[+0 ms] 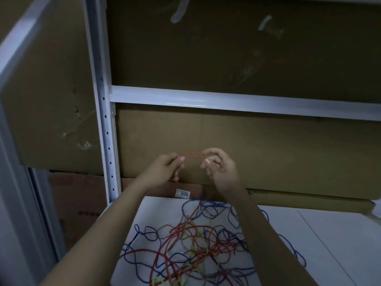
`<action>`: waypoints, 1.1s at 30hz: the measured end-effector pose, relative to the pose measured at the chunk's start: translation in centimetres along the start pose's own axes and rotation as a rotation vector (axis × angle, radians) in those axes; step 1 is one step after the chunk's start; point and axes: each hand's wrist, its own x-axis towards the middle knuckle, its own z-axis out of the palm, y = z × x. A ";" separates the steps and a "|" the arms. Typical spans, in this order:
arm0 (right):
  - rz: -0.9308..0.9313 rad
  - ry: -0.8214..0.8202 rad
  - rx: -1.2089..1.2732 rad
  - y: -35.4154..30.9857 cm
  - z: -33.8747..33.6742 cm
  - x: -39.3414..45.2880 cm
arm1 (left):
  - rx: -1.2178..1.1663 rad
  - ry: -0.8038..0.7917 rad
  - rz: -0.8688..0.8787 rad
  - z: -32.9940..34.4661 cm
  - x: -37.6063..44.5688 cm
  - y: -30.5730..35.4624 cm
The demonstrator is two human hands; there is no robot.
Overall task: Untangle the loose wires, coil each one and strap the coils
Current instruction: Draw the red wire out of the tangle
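At far left, a white metal upright (106, 129) with a row of small holes rises beside a large sheet of brown cardboard (51, 96); a white crossbar (226, 104) runs rightward from it, with more cardboard above and below. Left of centre, the left hand (165, 167) is raised above the table, thumb and fingers curled and pinching one end of a short visible span of thin red wire (190, 153). The span arches upward between the hands, and the right hand (219, 168) pinches its other end between thumb and forefinger, the remaining fingers loosely curled. Both forearms reach up from the bottom edge and cross over parts of the pile below. Beneath the hands, a tangle of wires (195, 244) lies on a white table (329, 244): blue strands loop widely around the outside, red strands sweep through the middle in long curves, and yellow strands thread the centre and show at the lower edge. The colours cross one another many times, and individual wires cannot be followed end to end. Behind the table's far edge, a small white label (183, 194) printed "3055" sits on a cardboard box (82, 203).
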 end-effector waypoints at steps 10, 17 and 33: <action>-0.056 0.103 -0.606 4.3 1.3 -0.9 | -0.661 -0.055 -0.178 -1.5 -3.8 0.2; -0.361 -0.001 -0.798 5.4 8.0 -5.9 | -0.762 0.144 -0.087 -2.3 -5.0 -1.9; 0.095 -0.518 -0.384 3.6 8.3 -8.2 | -0.199 0.357 0.022 -4.1 -7.0 -7.4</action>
